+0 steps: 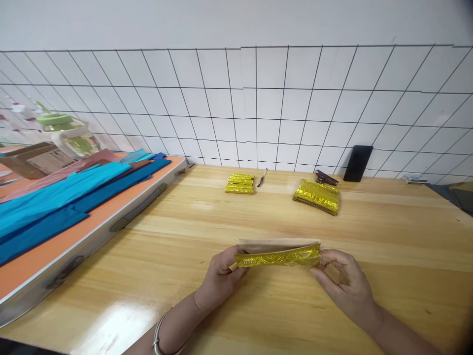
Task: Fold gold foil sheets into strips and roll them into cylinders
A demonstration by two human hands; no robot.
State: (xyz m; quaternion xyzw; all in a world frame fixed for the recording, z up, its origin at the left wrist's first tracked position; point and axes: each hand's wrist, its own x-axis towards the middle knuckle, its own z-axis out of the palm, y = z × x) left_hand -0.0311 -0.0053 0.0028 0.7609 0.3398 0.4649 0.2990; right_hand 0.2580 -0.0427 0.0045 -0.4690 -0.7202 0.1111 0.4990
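Note:
Between my hands is a sheet of gold foil paper point(279, 258), partly folded over lengthwise, with its pale paper side showing along the far edge. My left hand point(221, 273) grips its left end, and my right hand point(343, 278) pinches the right end. Both hands are above the wooden table point(177, 276). Farther off lies a flat stack of gold foil paper point(318, 196). To its left are several folded gold foil pieces point(240, 184), laid close together.
A pen point(262, 177) lies beside the folded pieces. Behind the stack is a black stapler-like object point(325, 177). A black phone point(357, 163) leans against the tiled wall point(273, 106). On the left, blue cloth-like sheets point(84, 197) lie on a raised orange surface point(107, 219).

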